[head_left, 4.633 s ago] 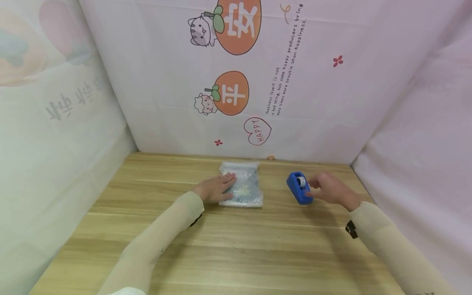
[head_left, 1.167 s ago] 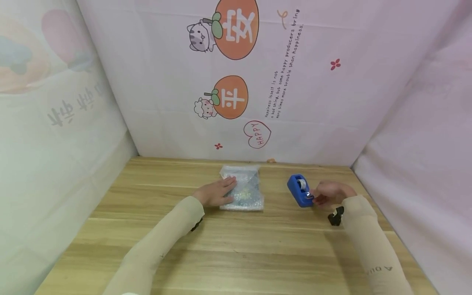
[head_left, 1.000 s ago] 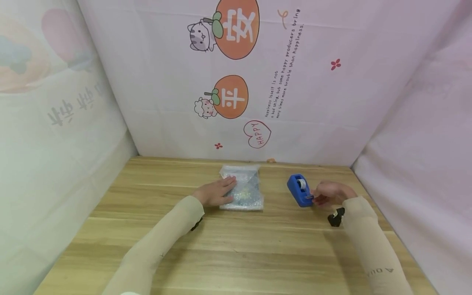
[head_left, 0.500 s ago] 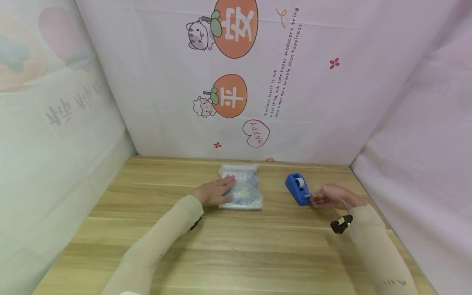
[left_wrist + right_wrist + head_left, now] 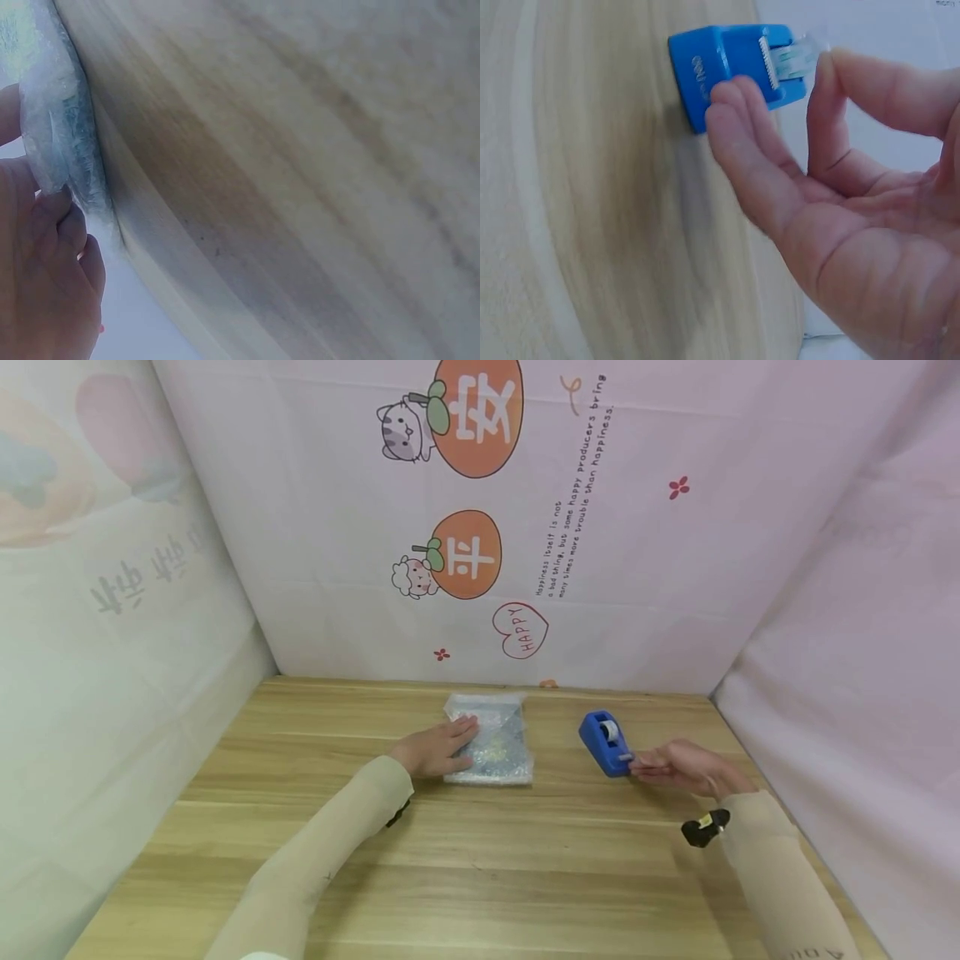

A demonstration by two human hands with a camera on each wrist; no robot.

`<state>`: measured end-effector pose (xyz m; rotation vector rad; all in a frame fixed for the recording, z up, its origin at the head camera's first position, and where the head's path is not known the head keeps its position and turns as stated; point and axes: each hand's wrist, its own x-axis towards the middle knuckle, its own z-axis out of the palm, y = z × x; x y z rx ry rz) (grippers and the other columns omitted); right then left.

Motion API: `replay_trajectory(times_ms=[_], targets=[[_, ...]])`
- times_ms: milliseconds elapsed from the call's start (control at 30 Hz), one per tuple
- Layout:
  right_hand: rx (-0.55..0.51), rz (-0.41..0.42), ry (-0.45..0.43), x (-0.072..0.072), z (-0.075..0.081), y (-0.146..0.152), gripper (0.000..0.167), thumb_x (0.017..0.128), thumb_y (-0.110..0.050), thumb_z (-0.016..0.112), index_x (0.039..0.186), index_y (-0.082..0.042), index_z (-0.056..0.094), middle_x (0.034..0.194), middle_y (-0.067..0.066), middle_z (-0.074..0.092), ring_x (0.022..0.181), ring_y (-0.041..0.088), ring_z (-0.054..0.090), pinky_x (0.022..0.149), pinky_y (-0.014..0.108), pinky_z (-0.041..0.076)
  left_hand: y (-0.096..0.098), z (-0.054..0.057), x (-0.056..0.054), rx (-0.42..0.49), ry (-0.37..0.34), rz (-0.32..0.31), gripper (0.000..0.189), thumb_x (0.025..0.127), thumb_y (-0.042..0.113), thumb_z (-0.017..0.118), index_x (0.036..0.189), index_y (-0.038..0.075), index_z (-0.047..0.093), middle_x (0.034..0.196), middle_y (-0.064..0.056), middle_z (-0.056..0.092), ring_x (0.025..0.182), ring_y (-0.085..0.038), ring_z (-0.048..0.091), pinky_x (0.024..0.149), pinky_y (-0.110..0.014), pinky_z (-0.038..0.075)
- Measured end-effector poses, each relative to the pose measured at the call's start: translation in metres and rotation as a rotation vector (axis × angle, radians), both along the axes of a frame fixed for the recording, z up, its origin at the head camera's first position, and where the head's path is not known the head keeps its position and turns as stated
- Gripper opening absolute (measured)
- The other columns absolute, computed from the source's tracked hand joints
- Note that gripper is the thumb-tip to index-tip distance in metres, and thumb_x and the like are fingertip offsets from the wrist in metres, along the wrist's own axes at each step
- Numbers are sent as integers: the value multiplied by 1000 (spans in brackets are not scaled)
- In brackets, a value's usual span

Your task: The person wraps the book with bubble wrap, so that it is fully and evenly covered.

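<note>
A flat package in bubble wrap (image 5: 498, 739) lies on the table, bluish with a pale yellow patch showing through. My left hand (image 5: 435, 749) rests on its left side with fingers spread; in the left wrist view the fingers and thumb lie along the wrapped edge (image 5: 71, 127). To the right stands a blue tape dispenser (image 5: 596, 743) with a white-cored roll. My right hand (image 5: 686, 766) is at its near end. Seen from the right wrist, thumb and index finger pinch the end of the clear tape (image 5: 795, 60) just beyond the toothed cutter, while other fingers reach beside the dispenser's front.
The wooden table (image 5: 450, 877) reaches back to a printed white cloth (image 5: 600, 635). Cloth walls also hang at the left (image 5: 172, 668) and right (image 5: 840, 710). A small black wrist camera (image 5: 705, 828) sits below the right cuff.
My right hand has gone from beside the roll to the dispenser's near end, and its wrist has since shifted slightly right and nearer. The left hand stays on the package.
</note>
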<state>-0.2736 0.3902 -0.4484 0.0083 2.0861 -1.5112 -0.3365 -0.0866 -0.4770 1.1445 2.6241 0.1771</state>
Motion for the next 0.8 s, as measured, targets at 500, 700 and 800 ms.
replay_trajectory(times_ms=[500,700,800], targets=[[121,-19,-42,9,-17,2,27,107,-17,57,111,5,71,98,0,73,93,12,68,84,26,61,3,-3,-1,12,-18,0,74,113,48,38,170,7,13,180,-10,5,168,-29,7,137,-48,16],[146,-65,-36,10,-19,-4,23,105,-23,63,103,-3,75,88,-4,72,84,8,65,76,24,59,1,0,1,10,-13,4,74,114,48,38,170,8,13,180,-9,5,168,-29,7,137,-47,16],[202,-67,14,12,-18,-7,23,106,-25,63,93,-8,71,84,-6,67,79,7,61,72,21,57,0,1,1,15,-13,3,73,114,47,38,170,6,13,180,-10,5,168,-30,7,137,-47,16]])
